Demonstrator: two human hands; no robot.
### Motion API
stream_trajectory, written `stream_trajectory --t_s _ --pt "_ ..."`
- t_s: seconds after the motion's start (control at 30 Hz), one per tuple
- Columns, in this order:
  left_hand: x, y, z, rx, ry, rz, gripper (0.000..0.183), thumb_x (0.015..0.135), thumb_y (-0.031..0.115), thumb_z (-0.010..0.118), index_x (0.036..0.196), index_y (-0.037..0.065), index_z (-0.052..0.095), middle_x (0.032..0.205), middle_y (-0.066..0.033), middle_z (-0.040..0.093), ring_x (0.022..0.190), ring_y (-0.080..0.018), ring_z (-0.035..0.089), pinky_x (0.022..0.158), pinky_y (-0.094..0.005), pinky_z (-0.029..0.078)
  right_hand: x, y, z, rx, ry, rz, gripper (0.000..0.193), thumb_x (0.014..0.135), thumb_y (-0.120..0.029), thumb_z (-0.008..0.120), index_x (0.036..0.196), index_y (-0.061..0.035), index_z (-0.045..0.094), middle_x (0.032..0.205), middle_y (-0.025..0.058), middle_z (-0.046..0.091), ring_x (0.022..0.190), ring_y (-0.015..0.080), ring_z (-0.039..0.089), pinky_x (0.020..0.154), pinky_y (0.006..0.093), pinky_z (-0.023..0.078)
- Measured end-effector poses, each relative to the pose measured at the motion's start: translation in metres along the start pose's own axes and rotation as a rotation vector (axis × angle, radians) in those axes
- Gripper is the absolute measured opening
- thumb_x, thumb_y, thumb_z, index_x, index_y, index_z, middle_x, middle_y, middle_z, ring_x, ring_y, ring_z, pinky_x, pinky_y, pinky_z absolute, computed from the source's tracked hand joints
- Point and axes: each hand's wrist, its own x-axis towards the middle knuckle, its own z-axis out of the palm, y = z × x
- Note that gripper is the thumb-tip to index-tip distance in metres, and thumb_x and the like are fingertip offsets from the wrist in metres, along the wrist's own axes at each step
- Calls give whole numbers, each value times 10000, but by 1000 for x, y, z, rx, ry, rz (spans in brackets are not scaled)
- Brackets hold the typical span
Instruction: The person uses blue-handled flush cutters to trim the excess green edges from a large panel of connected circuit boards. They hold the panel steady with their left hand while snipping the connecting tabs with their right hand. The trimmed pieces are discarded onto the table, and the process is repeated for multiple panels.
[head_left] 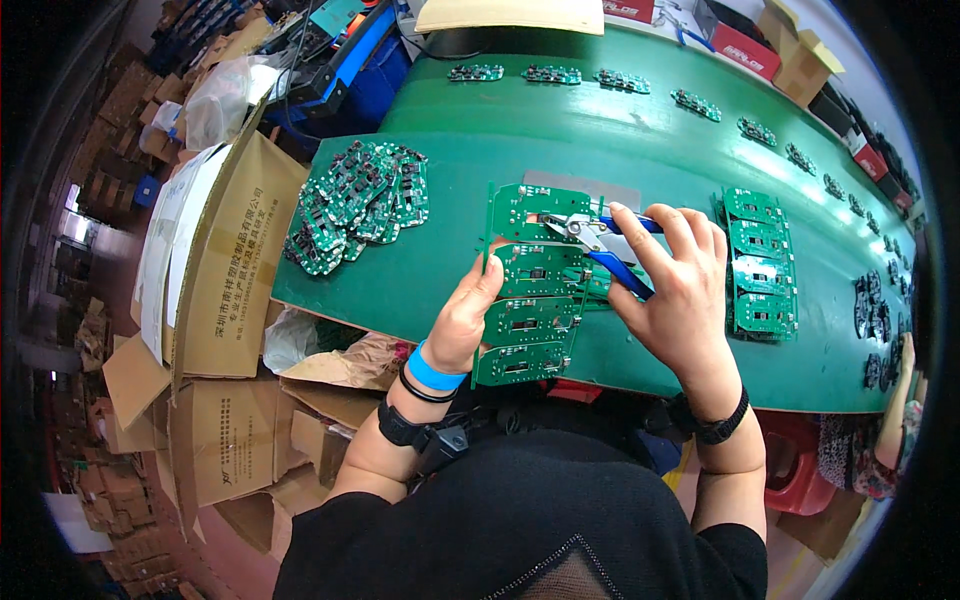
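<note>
A green circuit board panel (525, 340), made of several joined boards, is gripped at its left edge by my left hand (462, 312). My right hand (680, 285) is closed around blue-handled side cutters (622, 268). The cutters' metal jaws lie over the upper part of the panel, by the joint below its top board; whether they bite into it is too small to tell. Left of the panel, a heap of separate circuit boards (365, 200) rests on the green table. To the right of my right hand stands a stack of uncut panels (762, 265).
Along the far side of the green table (450, 150) runs a row of single circuit boards (622, 80). Open cardboard boxes (235, 250) crowd the table's left edge. Another person's arm (897, 410) shows at the far right, near a red stool (797, 470).
</note>
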Motion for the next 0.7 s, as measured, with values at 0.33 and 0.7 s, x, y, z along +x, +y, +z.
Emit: stream_trajectory --t_s 0.33,0.7 --pt "-1 2 4 42 7 5 496 1058 343 258 1468 64 253 1360 -131 473 1212 -210 524 987 -354 474 -2 1 4 -27 70 -24 617 636 -180 755 1236 -178 608 1024 74 559 973 261 528 850 418 377" --pt "-4 3 -15 -119 24 -118 589 1032 459 257 1460 56 287 1390 -187 450 1205 -286 536 949 -427 505 -4 7 8 125 156 80 547 599 -70 725 1143 -102 678 949 99 580 877 273 547 810 390 425"
